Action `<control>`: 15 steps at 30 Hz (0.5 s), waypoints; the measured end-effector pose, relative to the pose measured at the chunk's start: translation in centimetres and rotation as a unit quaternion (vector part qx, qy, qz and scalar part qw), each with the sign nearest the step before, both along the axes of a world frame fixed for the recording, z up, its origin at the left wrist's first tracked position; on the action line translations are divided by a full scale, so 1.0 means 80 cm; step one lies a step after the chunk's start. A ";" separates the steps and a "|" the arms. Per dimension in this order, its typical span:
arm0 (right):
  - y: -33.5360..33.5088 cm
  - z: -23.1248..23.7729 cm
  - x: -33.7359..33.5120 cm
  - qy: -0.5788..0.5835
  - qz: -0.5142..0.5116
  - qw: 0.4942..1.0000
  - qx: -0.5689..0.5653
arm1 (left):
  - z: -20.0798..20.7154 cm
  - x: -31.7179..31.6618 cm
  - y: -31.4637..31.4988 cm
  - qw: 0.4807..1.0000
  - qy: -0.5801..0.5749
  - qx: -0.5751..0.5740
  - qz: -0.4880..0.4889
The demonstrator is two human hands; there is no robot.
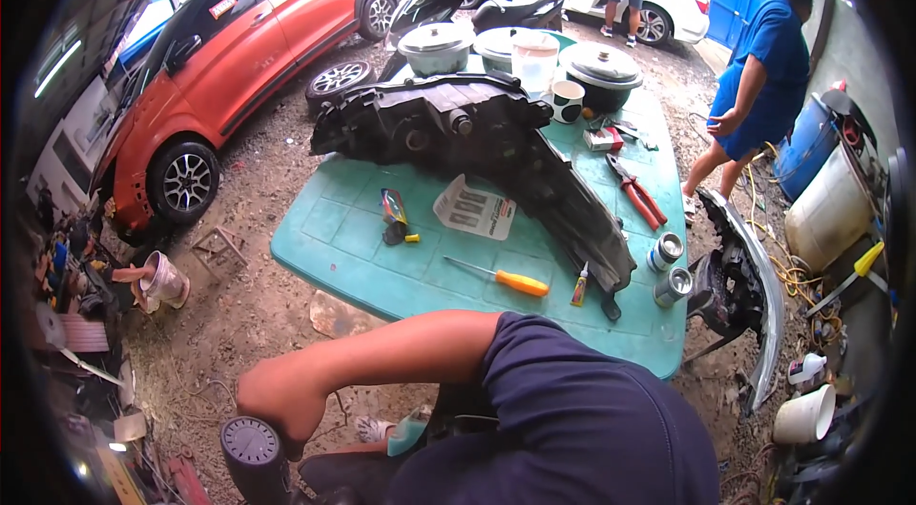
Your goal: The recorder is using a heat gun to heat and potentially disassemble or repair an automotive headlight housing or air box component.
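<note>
My right arm, in a navy sleeve, crosses to the lower left. There my right hand [279, 402] is closed around a black tool with a round, slotted end cap [251, 441]. Below this arm a strip of skin reaches toward a teal item [408, 432]; my left hand's fingers cannot be made out. A large black car headlight housing [448, 123] lies across the green table [334, 262] in front of me. Nearby are an orange-handled screwdriver [515, 281], a small glue tube [580, 286], red-handled pliers [637, 192] and a white printed card [475, 209].
Two small cans [673, 286] stand near the table's right edge. Lidded pots [601, 66] and a cup [567, 101] fill its far end. A bumper-like car part [749, 305] leans at the right. An orange car [258, 47] and a person in blue [763, 76] are beyond.
</note>
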State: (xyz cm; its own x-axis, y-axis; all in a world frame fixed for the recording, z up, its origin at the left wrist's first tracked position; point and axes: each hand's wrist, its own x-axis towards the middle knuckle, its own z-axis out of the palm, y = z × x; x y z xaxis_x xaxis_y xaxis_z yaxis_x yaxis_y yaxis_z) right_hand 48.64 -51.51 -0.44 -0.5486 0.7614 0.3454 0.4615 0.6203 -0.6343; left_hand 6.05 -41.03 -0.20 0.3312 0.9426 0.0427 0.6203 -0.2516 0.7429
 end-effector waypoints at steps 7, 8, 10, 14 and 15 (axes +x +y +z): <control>-0.004 0.006 -0.001 -0.065 -0.050 0.997 0.000 | 0.009 -0.007 -0.006 1.000 0.023 0.005 0.010; -0.002 0.003 0.000 -0.039 -0.026 0.999 0.003 | 0.009 -0.007 -0.007 1.000 0.025 0.005 0.011; -0.003 0.003 0.003 -0.013 -0.004 1.000 0.006 | 0.008 -0.005 -0.007 0.999 0.029 0.005 0.011; -0.008 0.006 0.003 -0.044 -0.042 0.998 0.014 | 0.002 -0.004 -0.004 0.999 0.040 0.001 0.013; -0.006 0.005 0.002 -0.065 -0.065 0.996 0.018 | 0.000 -0.005 -0.002 0.999 0.044 -0.001 0.015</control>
